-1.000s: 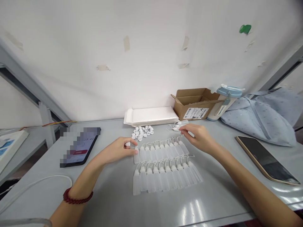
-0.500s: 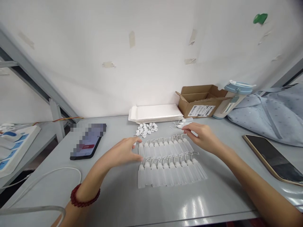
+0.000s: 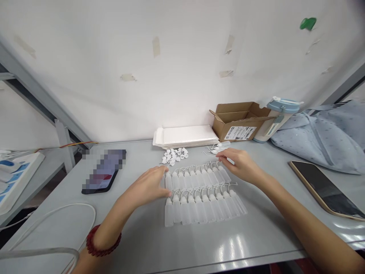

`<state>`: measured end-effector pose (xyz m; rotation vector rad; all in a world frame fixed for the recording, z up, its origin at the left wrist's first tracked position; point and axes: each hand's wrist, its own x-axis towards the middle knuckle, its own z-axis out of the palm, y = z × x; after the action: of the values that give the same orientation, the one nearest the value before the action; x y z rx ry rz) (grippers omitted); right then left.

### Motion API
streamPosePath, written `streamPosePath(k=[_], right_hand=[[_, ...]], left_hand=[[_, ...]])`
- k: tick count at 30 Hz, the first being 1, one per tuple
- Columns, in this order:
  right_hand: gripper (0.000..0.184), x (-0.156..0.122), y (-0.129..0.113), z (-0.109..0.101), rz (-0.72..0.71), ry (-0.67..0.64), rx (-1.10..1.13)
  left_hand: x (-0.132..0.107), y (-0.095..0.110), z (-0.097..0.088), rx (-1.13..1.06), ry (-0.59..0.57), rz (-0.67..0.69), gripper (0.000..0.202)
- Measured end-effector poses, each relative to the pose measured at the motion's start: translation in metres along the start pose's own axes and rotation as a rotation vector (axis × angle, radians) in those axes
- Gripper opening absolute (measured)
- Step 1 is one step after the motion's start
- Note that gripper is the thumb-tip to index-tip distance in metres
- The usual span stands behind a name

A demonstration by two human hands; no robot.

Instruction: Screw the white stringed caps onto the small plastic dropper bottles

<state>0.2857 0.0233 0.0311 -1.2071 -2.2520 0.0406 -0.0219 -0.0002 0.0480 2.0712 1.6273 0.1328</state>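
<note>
Two rows of translucent plastic dropper bottles with white tethered caps lie side by side: an upper row (image 3: 196, 179) and a lower row (image 3: 202, 211). At the left end of both rows is my left hand (image 3: 148, 185), thumb and fingers spread apart around the end bottle of the upper row. My right hand (image 3: 239, 164) hovers by the upper row's right end, its fingertips drawn close together; whether anything is between them is hidden. Just behind those fingertips lie a few loose bottles with tethers (image 3: 219, 146). A pile of small white caps (image 3: 173, 155) sits behind my left hand.
White padded envelopes (image 3: 185, 135) are stacked at the wall beside an open cardboard box (image 3: 239, 125). A blue-lidded cup (image 3: 275, 121) and blue fabric bag (image 3: 319, 140) stand right. Phones lie left (image 3: 105, 171) and right (image 3: 325, 188). A white cable (image 3: 76, 205) crosses the left side.
The view has shifted slightly. My left hand remains at the left end of the rows and my right hand at the upper row's right end; the bottles look unchanged.
</note>
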Motion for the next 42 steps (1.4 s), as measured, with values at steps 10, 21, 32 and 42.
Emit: streamPosePath(k=[10, 21, 32, 42], right_hand=[[0.021, 0.000, -0.003, -0.001, -0.042, 0.007, -0.003], [0.020, 0.000, 0.000, -0.002, 0.006, -0.015, -0.003], [0.021, 0.000, 0.004, -0.006, 0.109, -0.129, -0.035], [0.022, 0.001, 0.001, -0.008, 0.156, -0.187, -0.030]], left_hand=[[-0.005, 0.007, -0.002, 0.048, -0.023, -0.007, 0.051], [-0.008, 0.010, -0.007, 0.025, -0.061, -0.016, 0.051], [-0.005, 0.004, -0.009, -0.039, -0.050, -0.060, 0.055], [-0.005, 0.007, -0.007, -0.002, -0.055, -0.044, 0.051]])
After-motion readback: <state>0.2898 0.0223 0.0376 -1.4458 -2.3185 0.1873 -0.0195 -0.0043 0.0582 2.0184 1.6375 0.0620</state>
